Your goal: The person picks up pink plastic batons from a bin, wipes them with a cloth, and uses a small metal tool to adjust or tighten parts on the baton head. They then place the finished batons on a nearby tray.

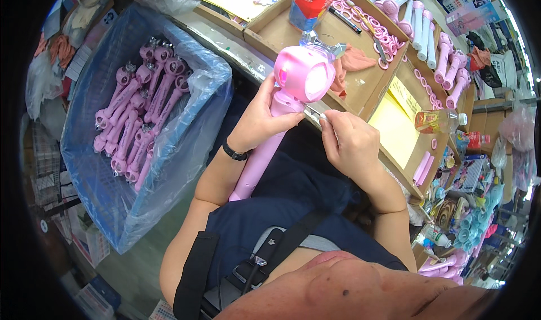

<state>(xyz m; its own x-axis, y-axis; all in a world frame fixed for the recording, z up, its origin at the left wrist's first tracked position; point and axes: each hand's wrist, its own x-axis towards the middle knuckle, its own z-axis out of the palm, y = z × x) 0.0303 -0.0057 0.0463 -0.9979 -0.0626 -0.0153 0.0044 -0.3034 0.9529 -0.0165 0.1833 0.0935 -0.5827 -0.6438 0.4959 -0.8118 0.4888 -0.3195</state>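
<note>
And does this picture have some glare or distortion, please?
In the head view, the pink wand shows a washed-out white patch, reflection or lamp unclear; the plastic liner shows pale sheen; fisheye bending distorts surroundings toward the black rim.

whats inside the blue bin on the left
The blue bin holds a pile of pink wands, several with silvery tops, lying against a plastic liner. The upper wands cover whatever lies beneath, so the bin's floor and any lower layers can't be seen.

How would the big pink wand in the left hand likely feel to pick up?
The pink wand looks stiff, since its handle runs straight. It may feel top-heavy, given the bulky head, whose glossy surface could be slippery.
</note>
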